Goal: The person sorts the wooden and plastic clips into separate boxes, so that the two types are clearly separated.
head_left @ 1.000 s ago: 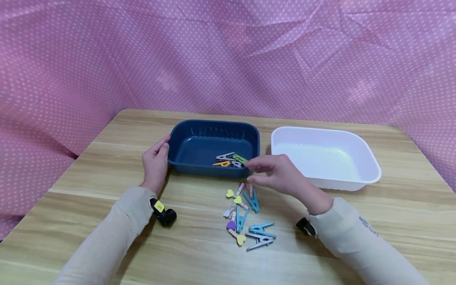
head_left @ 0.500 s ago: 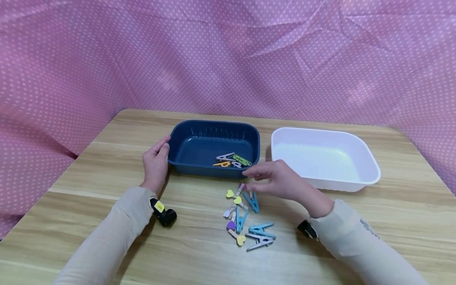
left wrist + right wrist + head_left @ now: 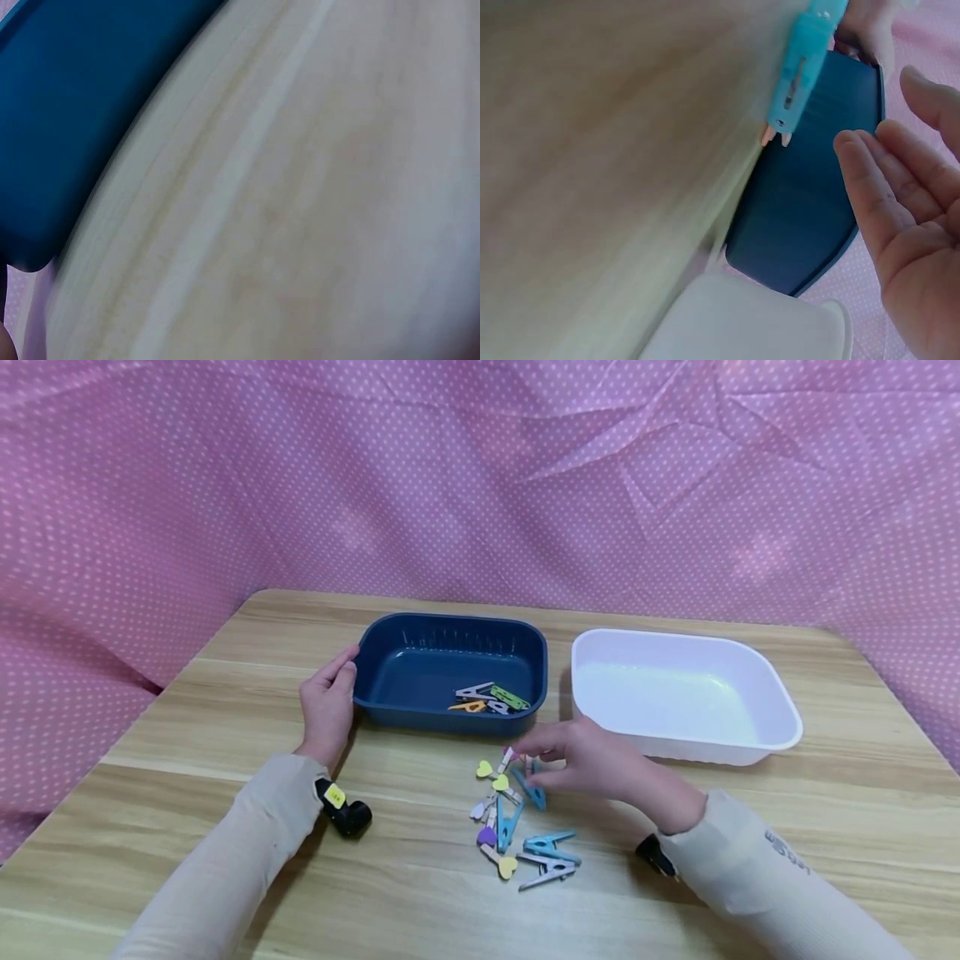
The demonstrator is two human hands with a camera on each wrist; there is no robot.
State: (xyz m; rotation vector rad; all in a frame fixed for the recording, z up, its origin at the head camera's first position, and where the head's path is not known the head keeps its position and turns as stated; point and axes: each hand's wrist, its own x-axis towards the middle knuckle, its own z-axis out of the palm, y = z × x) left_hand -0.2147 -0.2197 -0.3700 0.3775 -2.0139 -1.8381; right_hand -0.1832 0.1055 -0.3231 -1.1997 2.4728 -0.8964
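Note:
My left hand [image 3: 327, 710] rests against the left side of the dark blue plastic basin [image 3: 450, 722], its fingers straight along the outer wall. Green [image 3: 509, 697], orange and pale grey clothespins lie in the basin's near right corner. Over the loose pile hovers my right hand [image 3: 592, 762], thumb apart from extended fingers, nothing between them. Beneath it is a blue clothespin [image 3: 530, 789], partly covered; the right wrist view shows a light blue clothespin [image 3: 799, 71] apart from the fingers. Small wooden clothespins with yellow hearts [image 3: 484, 768] and purple hearts [image 3: 487, 836] lie around it.
A white plastic basin [image 3: 686, 745] stands right of the blue one. Nearer the front lie another blue clothespin [image 3: 551, 843] and a grey clothespin [image 3: 547, 870]. A pink dotted cloth [image 3: 480, 485] hangs behind the wooden table [image 3: 405, 877].
My right hand has moved from the blue basin's near right corner down toward me, over the pile of clothespins. The left hand stays at the basin's side.

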